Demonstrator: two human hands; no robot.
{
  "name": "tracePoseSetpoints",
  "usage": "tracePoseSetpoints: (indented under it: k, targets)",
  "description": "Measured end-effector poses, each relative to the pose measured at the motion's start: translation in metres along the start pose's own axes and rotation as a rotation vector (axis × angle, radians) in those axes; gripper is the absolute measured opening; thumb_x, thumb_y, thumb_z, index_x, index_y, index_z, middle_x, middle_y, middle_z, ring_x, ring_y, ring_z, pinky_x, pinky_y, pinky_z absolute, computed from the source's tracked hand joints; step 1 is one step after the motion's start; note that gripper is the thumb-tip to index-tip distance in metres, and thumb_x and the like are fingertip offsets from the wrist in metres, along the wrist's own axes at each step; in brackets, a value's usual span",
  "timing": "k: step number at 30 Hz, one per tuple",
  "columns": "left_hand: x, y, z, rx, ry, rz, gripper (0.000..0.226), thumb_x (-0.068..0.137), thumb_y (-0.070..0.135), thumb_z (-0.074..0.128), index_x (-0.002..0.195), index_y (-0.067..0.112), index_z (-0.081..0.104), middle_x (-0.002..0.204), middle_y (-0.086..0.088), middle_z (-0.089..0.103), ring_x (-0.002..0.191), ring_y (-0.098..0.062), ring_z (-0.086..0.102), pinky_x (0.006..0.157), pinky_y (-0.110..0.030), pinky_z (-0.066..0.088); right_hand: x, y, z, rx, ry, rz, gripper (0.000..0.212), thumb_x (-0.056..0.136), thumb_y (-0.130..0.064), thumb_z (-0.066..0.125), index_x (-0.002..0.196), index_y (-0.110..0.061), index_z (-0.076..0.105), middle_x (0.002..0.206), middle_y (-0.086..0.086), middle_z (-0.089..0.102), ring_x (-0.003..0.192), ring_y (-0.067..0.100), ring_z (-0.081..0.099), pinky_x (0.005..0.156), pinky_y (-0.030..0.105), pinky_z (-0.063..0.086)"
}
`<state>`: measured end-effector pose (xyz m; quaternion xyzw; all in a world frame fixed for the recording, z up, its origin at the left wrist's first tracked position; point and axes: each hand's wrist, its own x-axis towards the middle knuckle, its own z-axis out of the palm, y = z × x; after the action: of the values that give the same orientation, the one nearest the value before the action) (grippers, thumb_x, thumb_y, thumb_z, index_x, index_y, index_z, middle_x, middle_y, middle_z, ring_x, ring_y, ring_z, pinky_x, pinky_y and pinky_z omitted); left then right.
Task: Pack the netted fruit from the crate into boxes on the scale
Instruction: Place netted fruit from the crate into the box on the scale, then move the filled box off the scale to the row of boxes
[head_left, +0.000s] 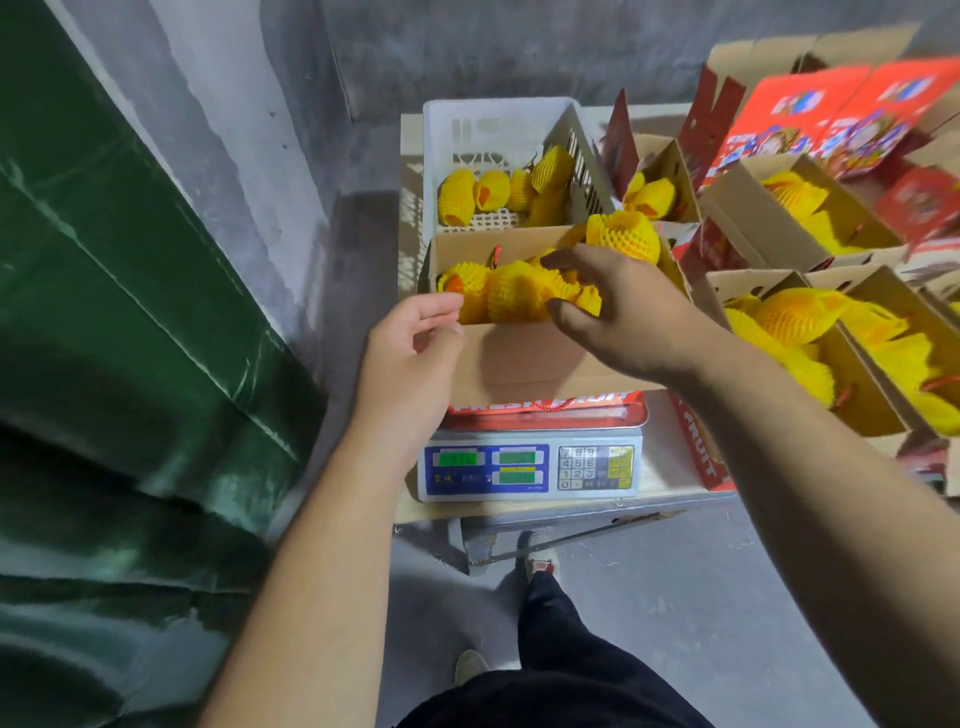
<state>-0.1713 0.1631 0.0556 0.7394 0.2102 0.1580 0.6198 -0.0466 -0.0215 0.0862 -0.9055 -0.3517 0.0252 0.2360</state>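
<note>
Yellow foam-netted fruit (511, 296) is packed in the open brown cardboard box (540, 358) on the scale (530, 467), directly beneath the spread right hand (618, 306); the relaxed left hand (410, 338) is touching the box's near-left rim.

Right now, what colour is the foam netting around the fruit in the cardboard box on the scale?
Yellow foam netting, clearest in the head view.

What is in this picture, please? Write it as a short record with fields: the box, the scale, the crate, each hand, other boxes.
box: open cardboard box on the scale, netted fruit inside
scale: electronic scale, digits too blurred to read
crate: white crate behind the box, a few netted fruits left
left hand: left hand open, at the box's near-left rim
right hand: right hand open, fingers spread above the fruit
other boxes: filled boxes at right
</note>
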Motion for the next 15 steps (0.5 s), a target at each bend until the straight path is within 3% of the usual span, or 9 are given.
tracePoseSetpoints:
  k: [3, 5, 7, 9, 11, 13, 15]
  targets:
    - [0.030, -0.009, 0.013, 0.021, 0.072, -0.022, 0.031, 0.102, 0.017, 0.062, 0.122, 0.041, 0.066, 0.128, 0.018, 0.066, 0.122, -0.004, 0.059, 0.101, -0.029, 0.049, 0.011, 0.026, -0.007, 0.010, 0.059, 0.021, 0.043, 0.097, -0.026, 0.066, 0.139, -0.017, 0.059, 0.135, 0.007, 0.064, 0.123, 0.025, 0.059, 0.097, 0.027, 0.042]
    - [0.052, -0.016, 0.019, 0.066, 0.073, -0.070, 0.037, 0.102, 0.025, 0.064, 0.133, 0.044, 0.059, 0.136, 0.021, 0.058, 0.127, -0.005, 0.052, 0.094, -0.029, 0.046, 0.017, 0.049, -0.010, 0.059, 0.164, 0.071, 0.045, 0.097, -0.023, 0.064, 0.141, -0.019, 0.057, 0.138, 0.004, 0.063, 0.127, 0.022, 0.057, 0.100, 0.026, 0.040]
    - [0.072, -0.023, 0.024, 0.112, 0.025, -0.138, 0.048, 0.102, 0.033, 0.065, 0.144, 0.046, 0.047, 0.138, 0.022, 0.053, 0.126, -0.006, 0.051, 0.092, -0.031, 0.047, 0.019, 0.076, -0.013, 0.199, 0.326, 0.216, 0.052, 0.096, -0.016, 0.059, 0.147, -0.020, 0.051, 0.145, 0.004, 0.059, 0.133, 0.021, 0.054, 0.109, 0.030, 0.040]
    - [0.087, -0.027, 0.029, 0.187, -0.018, -0.202, 0.056, 0.102, 0.036, 0.065, 0.150, 0.049, 0.038, 0.142, 0.018, 0.056, 0.127, -0.013, 0.056, 0.102, -0.047, 0.051, 0.019, 0.104, -0.012, 0.330, 0.374, 0.456, 0.055, 0.094, -0.015, 0.058, 0.148, -0.020, 0.046, 0.143, 0.007, 0.060, 0.127, 0.027, 0.058, 0.108, 0.042, 0.047]
    - [0.098, -0.029, 0.033, 0.265, -0.017, -0.243, 0.056, 0.103, 0.035, 0.064, 0.147, 0.055, 0.035, 0.140, 0.014, 0.059, 0.121, -0.017, 0.061, 0.096, -0.055, 0.054, 0.022, 0.128, -0.007, 0.366, 0.186, 0.571, 0.044, 0.092, -0.018, 0.060, 0.135, -0.019, 0.051, 0.127, 0.011, 0.066, 0.115, 0.034, 0.064, 0.096, 0.043, 0.052]
    - [0.108, -0.034, 0.032, 0.292, 0.054, -0.284, 0.058, 0.103, 0.031, 0.063, 0.145, 0.058, 0.032, 0.139, 0.014, 0.058, 0.114, -0.016, 0.062, 0.085, -0.049, 0.056, 0.028, 0.146, 0.000, 0.338, -0.057, 0.553, 0.031, 0.090, -0.018, 0.063, 0.119, -0.022, 0.054, 0.112, 0.008, 0.066, 0.107, 0.032, 0.064, 0.089, 0.032, 0.047]
    - [0.113, -0.040, 0.030, 0.270, 0.114, -0.340, 0.054, 0.104, 0.026, 0.062, 0.145, 0.053, 0.039, 0.133, 0.015, 0.059, 0.110, -0.017, 0.064, 0.084, -0.046, 0.055, 0.038, 0.156, 0.001, 0.349, -0.161, 0.555, 0.031, 0.088, -0.016, 0.059, 0.119, -0.022, 0.056, 0.110, 0.011, 0.067, 0.102, 0.032, 0.063, 0.089, 0.033, 0.047]
